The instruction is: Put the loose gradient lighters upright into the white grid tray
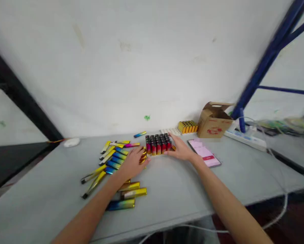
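Observation:
My left hand (135, 164) is curled over several shiny gold tubes (143, 157), partly hidden by its fingers. Just right of it stands an upright block of red-and-purple tubes (157, 145) with black tops, packed in rows. My right hand (179, 149) cups that block's right end, thumb in front and fingers toward the back. A small gold piece shows inside the right hand's grip, too blurred to name. Around and beneath my left forearm lie loose blue-and-yellow tubes (119, 156), and nearer me more yellow tubes (135, 193).
Behind my right hand are a white holed tray (170, 131) and a block of yellow tubes (188, 127). A cardboard box (214, 120), a phone (204, 152) and a white power strip (245, 137) occupy the right side. The wall borders the table's back.

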The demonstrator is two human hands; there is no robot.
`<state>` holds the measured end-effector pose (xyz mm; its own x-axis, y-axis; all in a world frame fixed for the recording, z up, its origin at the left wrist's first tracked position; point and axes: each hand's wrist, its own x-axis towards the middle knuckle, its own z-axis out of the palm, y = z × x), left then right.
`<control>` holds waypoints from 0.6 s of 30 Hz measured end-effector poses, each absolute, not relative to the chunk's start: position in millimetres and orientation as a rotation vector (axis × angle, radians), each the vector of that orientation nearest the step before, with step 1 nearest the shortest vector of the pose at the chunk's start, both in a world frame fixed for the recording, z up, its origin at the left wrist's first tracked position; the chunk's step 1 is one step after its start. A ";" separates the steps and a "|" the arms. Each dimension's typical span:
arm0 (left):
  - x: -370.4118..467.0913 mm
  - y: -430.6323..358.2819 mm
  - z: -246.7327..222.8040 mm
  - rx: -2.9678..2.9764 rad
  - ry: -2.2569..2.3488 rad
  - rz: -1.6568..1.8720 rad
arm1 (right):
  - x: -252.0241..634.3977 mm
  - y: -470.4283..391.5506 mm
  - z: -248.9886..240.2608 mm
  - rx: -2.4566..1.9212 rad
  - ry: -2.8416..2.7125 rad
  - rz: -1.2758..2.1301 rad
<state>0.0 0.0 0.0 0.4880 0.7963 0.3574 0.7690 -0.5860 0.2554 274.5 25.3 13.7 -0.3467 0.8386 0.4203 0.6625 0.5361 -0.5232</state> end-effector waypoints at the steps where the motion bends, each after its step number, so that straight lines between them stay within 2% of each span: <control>1: 0.0 -0.5 -0.6 2.661 1.396 0.699 | 277.9 25.2 14.4 -1.235 -2.102 0.383; 18: 2.0 -4.9 1.4 2.704 1.474 0.593 | 285.8 15.5 26.9 -1.133 -2.055 0.523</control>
